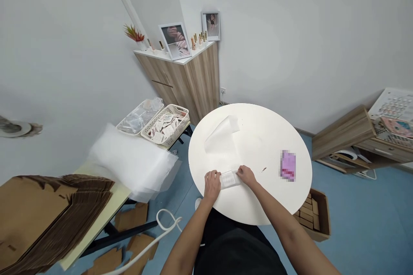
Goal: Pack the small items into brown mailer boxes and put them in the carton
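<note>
A small clear plastic case (pixel 229 178) lies at the near edge of the round white table (pixel 267 137). My left hand (pixel 212 184) grips its left end with curled fingers. My right hand (pixel 246 175) pinches its right end. A curled sheet of clear film (pixel 222 134) lies further back on the table. A small pink item (pixel 288 166) rests to the right of my hands, with a tiny dark speck (pixel 263 169) between.
To the left stand a side table with a stack of flat brown cardboard (pixel 48 215), white foam sheets (pixel 132 163) and two baskets (pixel 166 128). A wooden cabinet (pixel 183 77) is at the back. A cardboard box (pixel 312 217) sits on the floor under the table's right side.
</note>
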The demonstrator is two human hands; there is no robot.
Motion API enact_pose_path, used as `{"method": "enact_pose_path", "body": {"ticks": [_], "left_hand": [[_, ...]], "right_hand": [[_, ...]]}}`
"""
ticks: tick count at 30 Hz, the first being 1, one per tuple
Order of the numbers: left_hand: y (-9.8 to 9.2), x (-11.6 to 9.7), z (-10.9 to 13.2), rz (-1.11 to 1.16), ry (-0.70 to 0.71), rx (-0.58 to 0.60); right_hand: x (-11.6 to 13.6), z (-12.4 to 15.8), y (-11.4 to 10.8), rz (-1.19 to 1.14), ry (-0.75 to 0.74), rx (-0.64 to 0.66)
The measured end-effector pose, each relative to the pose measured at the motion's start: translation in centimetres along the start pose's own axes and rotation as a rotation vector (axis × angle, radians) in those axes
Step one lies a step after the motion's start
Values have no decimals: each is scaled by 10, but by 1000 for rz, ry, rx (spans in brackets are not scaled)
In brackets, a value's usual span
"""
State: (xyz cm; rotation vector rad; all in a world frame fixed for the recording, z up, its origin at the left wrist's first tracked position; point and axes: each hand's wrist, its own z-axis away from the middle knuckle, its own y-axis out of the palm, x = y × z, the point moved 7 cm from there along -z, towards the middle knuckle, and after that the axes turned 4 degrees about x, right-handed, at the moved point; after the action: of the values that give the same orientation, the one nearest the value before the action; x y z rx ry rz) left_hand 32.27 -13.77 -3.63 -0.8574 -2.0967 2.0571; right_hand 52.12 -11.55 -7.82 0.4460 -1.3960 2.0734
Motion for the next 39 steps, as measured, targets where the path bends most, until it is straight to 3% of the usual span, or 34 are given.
{"method": "enact_pose_path", "body": {"ticks": [4,9,14,17,20,29,33,36,39], "left_hand": [[27,-36,20,-112,309,67],[47,-27,25,-161,211,104],[51,-18,15,-115,202,145],[45,-14,3,-34,198,168],[38,-7,-9,84,186,212],[16,2,-11,328,151,340],[5,3,-23,280,147,328],[1,12,-38,269,62,324],[-2,17,-50,209,33,262]], "right_hand": [[-1,-3,4,22,-4,-23],[8,1,4,120,-49,-52],[35,34,-5,351,-297,-316],[52,57,5,428,-552,-249],[57,67,7,403,-650,-176],[52,49,9,306,-501,72],[52,37,0,183,-431,113],[54,23,-7,147,-355,126],[55,3,-11,135,-260,136]]}}
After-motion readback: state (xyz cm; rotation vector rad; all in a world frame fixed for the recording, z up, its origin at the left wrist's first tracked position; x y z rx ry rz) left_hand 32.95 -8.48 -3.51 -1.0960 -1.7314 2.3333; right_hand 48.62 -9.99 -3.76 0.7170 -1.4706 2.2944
